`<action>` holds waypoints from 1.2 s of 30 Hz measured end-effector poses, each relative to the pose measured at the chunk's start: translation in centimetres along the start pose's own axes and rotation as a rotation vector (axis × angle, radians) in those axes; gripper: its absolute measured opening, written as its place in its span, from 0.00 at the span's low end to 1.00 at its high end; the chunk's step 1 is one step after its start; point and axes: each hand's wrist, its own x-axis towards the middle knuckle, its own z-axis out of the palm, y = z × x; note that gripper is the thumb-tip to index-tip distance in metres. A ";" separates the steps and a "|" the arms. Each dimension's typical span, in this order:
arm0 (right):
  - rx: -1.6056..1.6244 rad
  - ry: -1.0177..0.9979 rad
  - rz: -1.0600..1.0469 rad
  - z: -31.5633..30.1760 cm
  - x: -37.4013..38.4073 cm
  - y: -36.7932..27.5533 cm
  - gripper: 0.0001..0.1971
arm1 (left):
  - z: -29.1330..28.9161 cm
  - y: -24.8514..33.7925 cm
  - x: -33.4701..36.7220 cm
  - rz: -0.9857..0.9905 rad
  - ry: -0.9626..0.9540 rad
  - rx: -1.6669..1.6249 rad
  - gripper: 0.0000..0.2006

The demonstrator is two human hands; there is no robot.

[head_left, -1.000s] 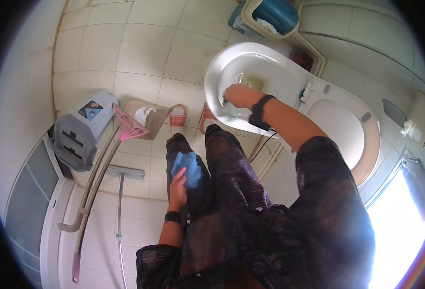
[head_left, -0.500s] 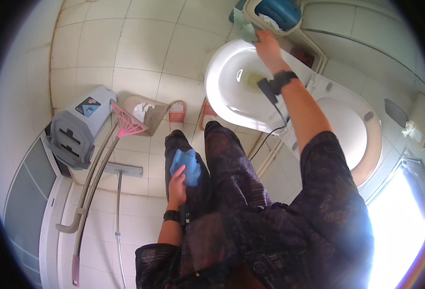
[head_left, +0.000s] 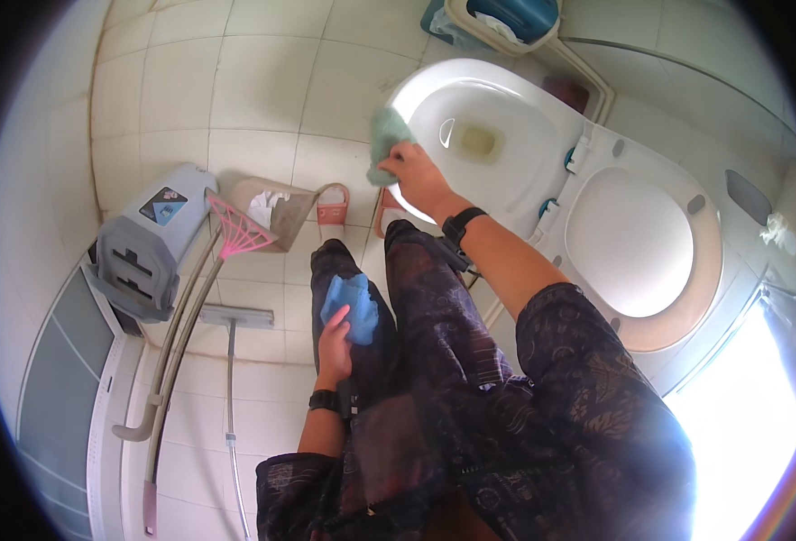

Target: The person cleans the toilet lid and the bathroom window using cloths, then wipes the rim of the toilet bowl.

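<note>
My right hand (head_left: 413, 180) is closed on a green cloth (head_left: 387, 135) and presses it over the front rim of the white toilet bowl (head_left: 497, 194). Some yellowish water (head_left: 479, 142) sits at the bottom of the bowl. The toilet lid and seat (head_left: 637, 239) are raised and lean back to the right. Down by my left leg, my left hand (head_left: 335, 344) grips a blue cloth (head_left: 351, 307), its thumb and fingers partly hidden behind the folds.
A blue bin (head_left: 533, 20) with a lining bag stands beyond the toilet. Leftward are a grey bucket (head_left: 150, 243), a dustpan (head_left: 289, 221) holding crumpled paper, a pink-headed broom (head_left: 235, 227) and a squeegee (head_left: 240, 316). Pink slippers (head_left: 332, 213) are on my feet.
My right hand has swept the green cloth from the bowl's far side, near the bin, round to its front-left rim. My left hand stays in place with the blue cloth.
</note>
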 end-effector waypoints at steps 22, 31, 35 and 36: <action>-0.298 -0.219 0.141 -2.5 -19.7 9.8 0.07 | 0.7 0.6 -0.2 -0.037 0.033 0.076 0.18; -0.363 0.042 0.461 -7.2 -20.4 13.5 0.12 | -0.4 -0.9 0.5 0.113 -0.052 0.191 0.18; -0.412 0.410 0.169 -13.7 -11.4 9.5 0.19 | 0.9 -0.2 -0.2 0.043 -0.020 0.100 0.19; -0.437 0.436 0.096 -15.7 -8.9 8.4 0.20 | 1.1 -0.2 -0.2 0.041 -0.022 0.098 0.19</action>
